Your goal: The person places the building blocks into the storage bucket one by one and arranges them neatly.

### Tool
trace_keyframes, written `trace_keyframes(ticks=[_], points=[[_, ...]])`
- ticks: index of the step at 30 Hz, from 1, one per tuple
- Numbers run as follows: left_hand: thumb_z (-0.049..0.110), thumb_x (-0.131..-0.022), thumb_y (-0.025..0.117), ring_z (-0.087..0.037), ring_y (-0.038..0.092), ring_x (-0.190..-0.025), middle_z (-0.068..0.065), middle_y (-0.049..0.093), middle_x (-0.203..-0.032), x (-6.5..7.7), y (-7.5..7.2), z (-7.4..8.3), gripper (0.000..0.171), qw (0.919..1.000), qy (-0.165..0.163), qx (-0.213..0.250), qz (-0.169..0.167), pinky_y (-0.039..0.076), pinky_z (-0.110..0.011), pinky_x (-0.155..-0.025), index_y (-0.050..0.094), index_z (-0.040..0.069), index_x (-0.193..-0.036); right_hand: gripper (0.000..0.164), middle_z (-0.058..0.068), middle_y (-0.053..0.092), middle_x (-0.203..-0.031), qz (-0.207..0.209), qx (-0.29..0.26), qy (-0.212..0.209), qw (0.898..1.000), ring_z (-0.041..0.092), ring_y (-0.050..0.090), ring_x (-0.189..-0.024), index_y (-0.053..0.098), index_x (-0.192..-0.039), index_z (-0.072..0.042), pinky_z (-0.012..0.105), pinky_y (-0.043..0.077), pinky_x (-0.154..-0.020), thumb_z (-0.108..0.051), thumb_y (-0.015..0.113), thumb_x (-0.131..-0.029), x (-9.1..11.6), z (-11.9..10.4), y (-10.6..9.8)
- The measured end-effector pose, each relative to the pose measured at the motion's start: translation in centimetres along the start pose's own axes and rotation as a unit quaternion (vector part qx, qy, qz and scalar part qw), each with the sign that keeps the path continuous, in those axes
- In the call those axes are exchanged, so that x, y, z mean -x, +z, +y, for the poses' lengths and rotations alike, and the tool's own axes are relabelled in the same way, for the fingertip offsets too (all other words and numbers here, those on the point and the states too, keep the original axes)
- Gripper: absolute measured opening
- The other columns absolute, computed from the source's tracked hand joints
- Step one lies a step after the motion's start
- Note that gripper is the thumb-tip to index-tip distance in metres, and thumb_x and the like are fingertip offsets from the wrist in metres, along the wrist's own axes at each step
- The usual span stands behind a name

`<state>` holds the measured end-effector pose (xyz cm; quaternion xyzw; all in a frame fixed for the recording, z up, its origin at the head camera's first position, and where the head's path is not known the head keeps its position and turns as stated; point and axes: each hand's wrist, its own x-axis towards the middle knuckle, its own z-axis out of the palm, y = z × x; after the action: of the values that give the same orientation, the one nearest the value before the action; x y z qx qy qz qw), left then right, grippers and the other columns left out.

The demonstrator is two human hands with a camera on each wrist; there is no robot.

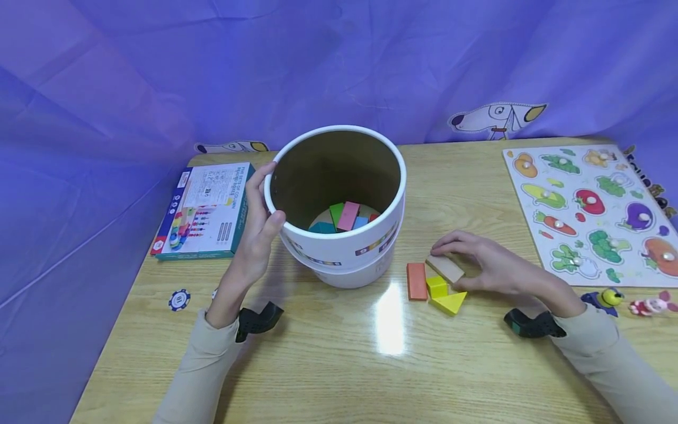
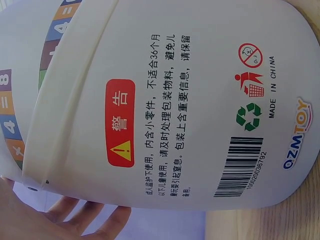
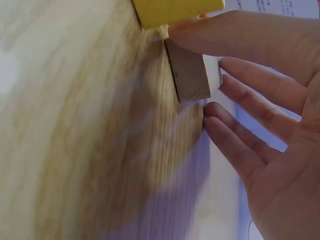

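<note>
As a plain wooden block (image 1: 445, 269) lies between the thumb and fingers of the right hand (image 1: 495, 268), the left hand (image 1: 251, 250) grips a white bucket (image 1: 341, 250) at its rim.
The block is on the table (image 1: 328, 365), beside a small yellow block (image 1: 436, 287), a yellow triangular block (image 1: 450, 303) and a red block (image 1: 416, 281); its slim form seems to suit a hold from end to end, though how firm cannot be told. The bucket, with coloured blocks (image 1: 348, 215) inside, stands near mid-table, presumably gripped for steadiness. A flat box (image 1: 206, 215) occupies the far left corner, a puzzle board (image 1: 598, 227) the far right. Room for movement looks widest between the forearms; the blocks' close edges leave the fingers less.
</note>
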<state>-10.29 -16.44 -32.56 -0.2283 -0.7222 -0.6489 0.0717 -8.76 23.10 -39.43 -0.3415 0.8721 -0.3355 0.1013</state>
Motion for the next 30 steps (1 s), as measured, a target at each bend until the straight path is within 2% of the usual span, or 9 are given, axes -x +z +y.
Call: trace_keyframes(ticks=[7, 14, 16, 18, 20, 22, 25, 27, 30], points=[[0.068, -0.084, 0.057, -0.022, 0.026, -0.142, 0.004, 0.023, -0.155, 0.1, 0.0, 0.0, 0.087, 1.0000, -0.003, 0.002, 0.002, 0.023, -0.061, -0.116, 0.018, 0.024, -0.149, 0.056, 0.002, 0.057, -0.126, 0.037, 0.031, 0.038, 0.998, 0.021, 0.053, -0.117, 0.064, -0.125, -0.013, 0.013, 0.037, -0.098, -0.007, 0.084, -0.073, 0.2, 0.4, -0.4], [0.068, -0.083, 0.058, -0.024, 0.027, -0.143, 0.004, 0.023, -0.156, 0.0, 0.1, 0.1, 0.089, 1.0000, -0.004, 0.003, 0.003, 0.024, -0.061, -0.116, 0.017, 0.025, -0.149, 0.058, 0.002, 0.055, -0.124, 0.082, 0.045, 0.062, 0.994, 0.022, 0.052, -0.114, 0.064, -0.126, -0.012, 0.025, 0.039, -0.094, -0.011, 0.085, -0.073, 0.6, 0.7, -0.8], [0.068, -0.083, 0.058, -0.024, 0.027, -0.143, 0.004, 0.024, -0.155, 0.0, 0.1, 0.1, 0.088, 1.0000, -0.004, 0.001, 0.004, 0.024, -0.061, -0.116, 0.017, 0.026, -0.149, 0.059, 0.004, 0.056, -0.123, 0.102, 0.047, 0.059, 0.992, 0.023, 0.056, -0.111, 0.064, -0.125, -0.011, 0.024, 0.040, -0.094, -0.012, 0.086, -0.071, 0.6, 0.6, -1.4], [0.069, -0.083, 0.057, -0.024, 0.027, -0.142, 0.004, 0.024, -0.155, 0.0, 0.1, 0.1, 0.088, 1.0000, -0.005, -0.001, 0.006, 0.024, -0.061, -0.115, 0.018, 0.026, -0.149, 0.060, 0.005, 0.056, -0.122, 0.124, 0.040, 0.050, 0.990, 0.022, 0.057, -0.110, 0.064, -0.125, -0.010, 0.018, 0.041, -0.094, -0.009, 0.087, -0.070, 0.5, 0.1, -2.2], [0.068, -0.083, 0.057, -0.024, 0.028, -0.142, 0.004, 0.025, -0.155, 0.0, 0.0, 0.1, 0.087, 1.0000, -0.003, -0.001, 0.007, 0.024, -0.061, -0.115, 0.018, 0.026, -0.149, 0.061, 0.005, 0.057, -0.122, 0.147, 0.033, 0.037, 0.988, 0.013, 0.058, -0.108, 0.065, -0.124, -0.009, 0.008, 0.041, -0.091, -0.004, 0.087, -0.068, 0.3, -0.6, -3.2], [0.067, -0.084, 0.057, -0.024, 0.028, -0.142, 0.003, 0.025, -0.155, 0.0, 0.0, 0.1, 0.087, 1.0000, -0.002, 0.000, 0.007, 0.024, -0.062, -0.115, 0.018, 0.026, -0.149, 0.062, 0.005, 0.057, -0.122, 0.167, 0.018, 0.024, 0.986, 0.002, 0.057, -0.107, 0.064, -0.124, -0.007, 0.003, 0.040, -0.092, 0.002, 0.086, -0.067, 0.0, -1.6, -4.4], [0.067, -0.084, 0.058, -0.024, 0.027, -0.142, 0.004, 0.024, -0.155, 0.0, 0.1, 0.2, 0.088, 1.0000, -0.001, 0.003, 0.007, 0.024, -0.062, -0.115, 0.018, 0.025, -0.149, 0.067, 0.004, 0.056, -0.123, 0.194, -0.020, -0.014, 0.981, -0.005, 0.056, -0.111, 0.063, -0.125, -0.002, 0.006, 0.042, -0.096, 0.014, 0.082, -0.064, -1.1, -3.7, -6.5], [0.067, -0.084, 0.058, -0.024, 0.027, -0.142, 0.004, 0.024, -0.155, 0.0, 0.1, 0.2, 0.088, 1.0000, -0.002, 0.005, 0.007, 0.024, -0.062, -0.115, 0.018, 0.024, -0.149, 0.070, 0.007, 0.054, -0.124, 0.206, -0.064, -0.058, 0.975, 0.001, 0.058, -0.115, 0.060, -0.126, 0.003, 0.012, 0.043, -0.100, 0.022, 0.079, -0.061, -2.1, -5.4, -7.8], [0.067, -0.084, 0.058, -0.024, 0.027, -0.142, 0.003, 0.024, -0.155, 0.0, 0.1, 0.1, 0.088, 1.0000, -0.002, 0.006, 0.006, 0.024, -0.062, -0.115, 0.018, 0.024, -0.149, 0.073, 0.015, 0.053, -0.126, 0.215, -0.128, -0.132, 0.959, 0.016, 0.057, -0.119, 0.058, -0.125, 0.011, 0.021, 0.045, -0.103, 0.032, 0.072, -0.056, -3.8, -8.1, -9.5]])
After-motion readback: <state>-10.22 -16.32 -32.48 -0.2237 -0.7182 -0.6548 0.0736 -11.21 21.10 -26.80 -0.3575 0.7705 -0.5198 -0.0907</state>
